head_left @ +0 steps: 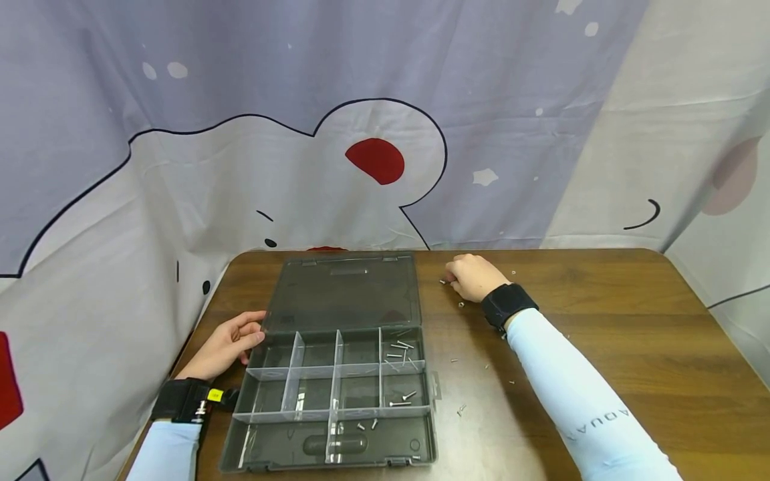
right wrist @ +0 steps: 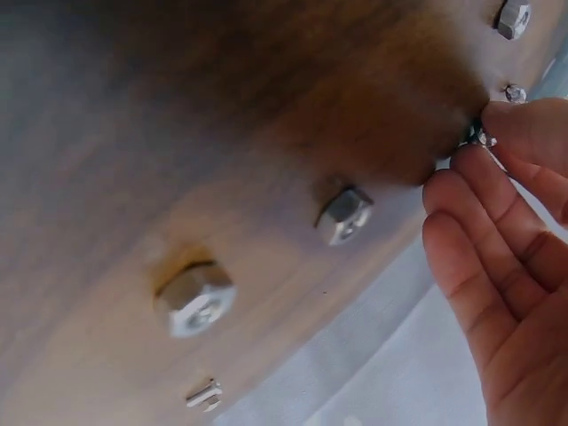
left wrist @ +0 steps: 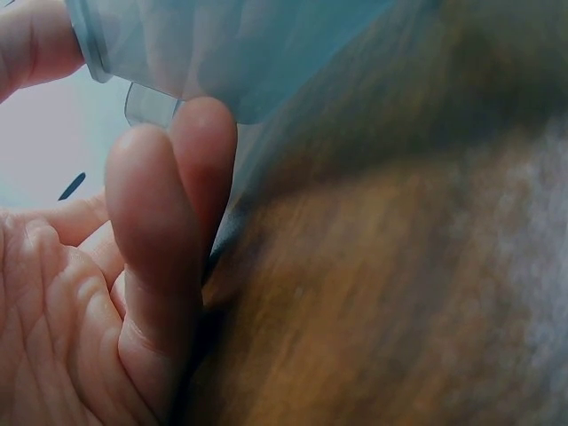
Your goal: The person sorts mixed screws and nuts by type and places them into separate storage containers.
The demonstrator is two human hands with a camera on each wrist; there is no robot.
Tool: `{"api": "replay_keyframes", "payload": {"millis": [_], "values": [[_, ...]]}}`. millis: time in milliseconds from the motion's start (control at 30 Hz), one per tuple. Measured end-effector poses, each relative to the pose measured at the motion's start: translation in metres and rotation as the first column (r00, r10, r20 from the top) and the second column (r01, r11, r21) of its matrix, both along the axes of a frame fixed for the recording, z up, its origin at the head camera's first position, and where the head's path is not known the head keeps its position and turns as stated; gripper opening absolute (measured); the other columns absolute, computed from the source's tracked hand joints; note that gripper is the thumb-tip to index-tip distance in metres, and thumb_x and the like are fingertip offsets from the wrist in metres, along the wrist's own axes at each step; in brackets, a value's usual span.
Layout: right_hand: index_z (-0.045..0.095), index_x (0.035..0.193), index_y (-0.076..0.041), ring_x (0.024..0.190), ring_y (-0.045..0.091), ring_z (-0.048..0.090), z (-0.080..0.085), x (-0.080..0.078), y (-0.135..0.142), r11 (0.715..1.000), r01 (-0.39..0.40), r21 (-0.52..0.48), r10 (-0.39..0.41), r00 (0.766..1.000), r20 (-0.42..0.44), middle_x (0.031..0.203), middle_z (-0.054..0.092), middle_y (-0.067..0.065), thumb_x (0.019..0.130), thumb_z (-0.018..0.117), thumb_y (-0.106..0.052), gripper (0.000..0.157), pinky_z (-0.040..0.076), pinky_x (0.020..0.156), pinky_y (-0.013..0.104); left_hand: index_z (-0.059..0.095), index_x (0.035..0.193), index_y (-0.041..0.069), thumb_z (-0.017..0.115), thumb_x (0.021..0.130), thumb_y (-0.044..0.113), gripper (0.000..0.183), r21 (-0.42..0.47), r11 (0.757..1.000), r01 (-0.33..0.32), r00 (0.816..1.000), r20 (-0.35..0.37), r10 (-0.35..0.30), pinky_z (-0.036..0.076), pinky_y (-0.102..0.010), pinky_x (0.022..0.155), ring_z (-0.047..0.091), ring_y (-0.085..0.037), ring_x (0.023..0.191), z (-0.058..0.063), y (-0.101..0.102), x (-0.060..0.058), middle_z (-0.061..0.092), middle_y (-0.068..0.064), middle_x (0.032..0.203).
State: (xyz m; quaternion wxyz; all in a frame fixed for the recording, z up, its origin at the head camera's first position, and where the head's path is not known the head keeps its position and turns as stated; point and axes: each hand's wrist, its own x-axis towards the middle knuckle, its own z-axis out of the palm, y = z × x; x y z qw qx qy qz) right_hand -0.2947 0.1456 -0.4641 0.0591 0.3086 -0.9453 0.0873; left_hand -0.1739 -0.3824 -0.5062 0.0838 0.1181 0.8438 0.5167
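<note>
Smoke-grey translucent plastic organizer box point(head_left: 385, 444), rectangular, sits on a glossy brown wood-grain tabletop point(head_left: 613, 321), flat lid point(head_left: 343, 294) laid back; thin clear dividers point(head_left: 355, 413) cut it into straight-walled compartments. Bright metal screws point(head_left: 402, 346) lie criss-crossed in the far right compartment, a few more in the two compartments nearer on that side. Loose hardware on the wood right of the box: hex nuts point(right wrist: 195, 300) with flat facets, plus a short screw point(right wrist: 206, 395) and other tiny bits, too small in the head view to type. Soft printed fabric point(head_left: 511, 100) hangs behind. Left wrist view shows just a box corner plus blurred wood; one digit cut off by the frame edge. Small metal piece point(right wrist: 480, 135) at the right fingertips is mostly covered, can't tell screw from nut, nor whether it's off the table. Right hand point(head_left: 472, 277) reaches across near the table's far edge, arm extended, knuckles up; thumb and forefinger pinched on that piece, other fingers bent alongside. Left hand point(head_left: 225, 344) is at the box's left edge by the hinge line, fingers loosely bent, thumb apart from them, touching the plastic; how hard it presses, can't tell.
</note>
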Motion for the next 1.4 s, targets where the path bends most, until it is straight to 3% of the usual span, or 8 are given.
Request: {"api": "replay_keyframes", "payload": {"millis": [200, 433, 567, 800, 1033, 1400], "values": [[0.059, 0.071, -0.011, 0.065, 0.018, 0.05, -0.003, 0.004, 0.006, 1.0, 0.011, -0.022, -0.011, 1.0, -0.015, 0.068, 0.053, -0.001, 0.075, 0.07, 0.005, 0.019, 0.044, 0.062, 0.035, 0.042, 0.151, -0.006, 0.061, 0.105, 0.016, 0.054, 0.009, 1.0, -0.002, 1.0, 0.005, 0.002, 0.056, -0.03, 0.057, 0.059, -0.013, 0.066, -0.001, 0.0, 0.0, 0.065, -0.003, 0.102], [0.059, 0.075, -0.011, 0.065, 0.017, 0.047, 0.001, 0.017, 0.013, 0.999, 0.026, -0.042, -0.027, 0.999, -0.034, 0.072, 0.05, -0.001, 0.071, 0.068, 0.004, 0.018, 0.04, 0.061, 0.033, 0.042, 0.152, -0.005, 0.06, 0.106, 0.016, 0.054, -0.003, 1.0, 0.002, 1.0, 0.007, -0.002, 0.056, -0.03, 0.057, 0.059, -0.012, 0.067, -0.002, 0.002, 0.0, 0.065, -0.009, 0.105], [0.059, 0.077, -0.012, 0.065, 0.016, 0.049, 0.011, 0.034, 0.01, 0.994, 0.007, -0.108, -0.015, 0.997, -0.071, 0.076, 0.052, -0.001, 0.07, 0.067, 0.003, 0.019, 0.043, 0.06, 0.032, 0.043, 0.151, -0.005, 0.06, 0.106, 0.016, 0.053, -0.006, 1.0, 0.006, 1.0, -0.006, -0.006, 0.056, -0.03, 0.057, 0.06, -0.012, 0.068, -0.002, 0.002, -0.001, 0.065, -0.009, 0.105], [0.062, 0.08, -0.012, 0.064, 0.007, 0.05, 0.032, 0.076, -0.011, 0.966, -0.139, -0.216, 0.104, 0.981, -0.166, 0.079, 0.055, -0.003, 0.071, 0.069, 0.001, 0.017, 0.046, 0.059, 0.025, 0.043, 0.15, -0.006, 0.06, 0.106, 0.014, 0.052, -0.001, 1.0, 0.009, 1.0, -0.018, -0.009, 0.056, -0.03, 0.056, 0.06, -0.011, 0.069, -0.002, 0.0, 0.0, 0.065, -0.005, 0.103], [0.064, 0.083, -0.013, 0.065, 0.004, 0.047, 0.051, 0.124, -0.035, 0.919, -0.31, -0.242, 0.241, 0.93, -0.277, 0.08, 0.055, -0.004, 0.07, 0.071, 0.002, 0.021, 0.045, 0.058, 0.021, 0.043, 0.151, -0.005, 0.06, 0.106, 0.017, 0.053, -0.016, 1.0, -0.002, 1.0, 0.002, 0.002, 0.056, -0.029, 0.058, 0.06, -0.012, 0.069, 0.002, 0.002, 0.002, 0.065, -0.006, 0.104], [0.063, 0.086, -0.017, 0.07, 0.003, 0.044, 0.059, 0.184, -0.06, 0.832, -0.501, -0.239, 0.393, 0.836, -0.384, 0.082, 0.048, -0.009, 0.069, 0.069, 0.002, 0.026, 0.042, 0.062, 0.015, 0.045, 0.151, -0.003, 0.061, 0.105, 0.018, 0.053, -0.029, 1.0, -0.009, 1.0, 0.006, 0.009, 0.056, -0.03, 0.058, 0.061, -0.011, 0.073, 0.004, 0.003, 0.001, 0.065, -0.011, 0.106]]}}
